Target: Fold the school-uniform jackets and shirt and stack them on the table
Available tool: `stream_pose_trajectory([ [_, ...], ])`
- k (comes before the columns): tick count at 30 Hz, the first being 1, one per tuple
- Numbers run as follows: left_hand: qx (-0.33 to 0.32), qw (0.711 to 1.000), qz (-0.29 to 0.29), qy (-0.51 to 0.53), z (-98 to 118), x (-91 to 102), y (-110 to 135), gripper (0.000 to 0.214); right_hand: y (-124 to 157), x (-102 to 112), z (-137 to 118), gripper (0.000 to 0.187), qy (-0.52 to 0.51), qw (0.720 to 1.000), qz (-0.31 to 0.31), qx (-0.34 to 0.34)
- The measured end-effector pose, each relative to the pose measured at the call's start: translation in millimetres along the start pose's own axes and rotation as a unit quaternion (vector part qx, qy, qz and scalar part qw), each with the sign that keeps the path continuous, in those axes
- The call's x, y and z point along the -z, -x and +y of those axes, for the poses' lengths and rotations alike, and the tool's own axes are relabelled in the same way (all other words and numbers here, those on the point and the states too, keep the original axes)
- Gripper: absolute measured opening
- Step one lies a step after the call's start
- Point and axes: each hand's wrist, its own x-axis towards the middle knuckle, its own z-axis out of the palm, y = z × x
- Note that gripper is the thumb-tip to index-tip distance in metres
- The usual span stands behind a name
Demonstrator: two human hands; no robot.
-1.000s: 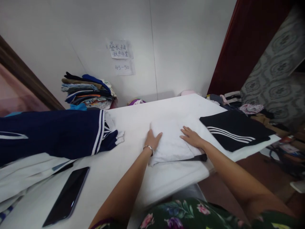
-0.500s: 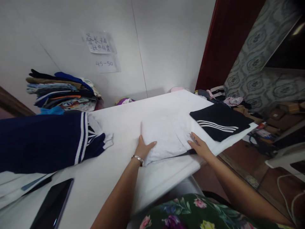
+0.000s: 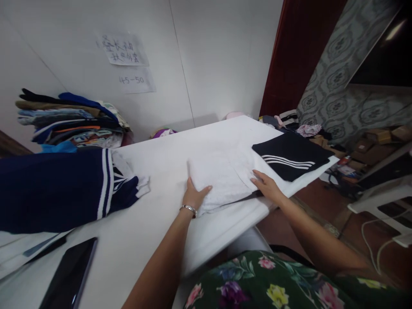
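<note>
A folded white garment lies flat on the white table, with a strip of black cloth showing under its front right edge. My left hand grips its left side, thumb on top and the other fingers along the edge, partly hidden. At the right side, my right hand holds the garment's edge between thumb and fingers. Just beyond that hand, a folded black garment with three white stripes rests on the table's right end.
To the left are navy garments with white stripes and a dark phone. Behind them rises a stack of folded clothes. Handwritten paper signs hang on the wall. A white plastic stool and cardboard boxes stand at right.
The view has shifted slightly, so everything appears a little further left and up. Both hands keep their places on the white garment, which looks nearly unchanged.
</note>
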Motion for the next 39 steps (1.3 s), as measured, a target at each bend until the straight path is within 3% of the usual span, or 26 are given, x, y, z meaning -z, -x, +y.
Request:
stream_pose_trajectory([
  [5, -0.054, 0.994, 0.010, -0.099, 3, 13.3, 10, 0.085, 18, 20, -4, 0.052, 0.018, 0.995, 0.051, 0.079],
  [10, -0.157, 0.968, 0.027, -0.191, -7, 16.1, 43, 0.090, 35, 28, -9, 0.051, 0.127, 0.974, -0.072, 0.173],
  [15, -0.212, 0.943, 0.008, -0.256, -26, 10.6, 63, 0.073, 29, 16, -9, 0.050, 0.148, 0.966, -0.101, 0.184],
  [20, -0.211, 0.937, 0.026, -0.276, -32, 12.9, 62, 0.057, 23, 12, 1, 0.046, 0.114, 0.971, -0.122, 0.171],
  [25, -0.214, 0.918, -0.012, -0.333, -31, 13.4, 58, 0.033, 28, 10, 12, 0.042, 0.064, 0.982, -0.097, 0.149],
  [29, -0.188, 0.944, -0.046, -0.269, -28, 26.2, 52, 0.022, 31, 11, 18, 0.045, -0.024, 0.992, -0.076, 0.099],
  [33, -0.088, 0.990, -0.099, -0.048, -25, 44.3, 33, 0.033, 25, 14, 20, 0.055, -0.120, 0.991, -0.028, -0.057],
  [36, 0.023, 0.996, -0.044, 0.067, -20, 46.8, 5, 0.051, 14, 15, 12, 0.064, -0.153, 0.982, -0.039, -0.105],
  [39, 0.063, 0.995, 0.012, 0.078, -11, 38.6, -32, 0.057, 3, 15, 0, 0.077, -0.152, 0.975, -0.073, -0.144],
])
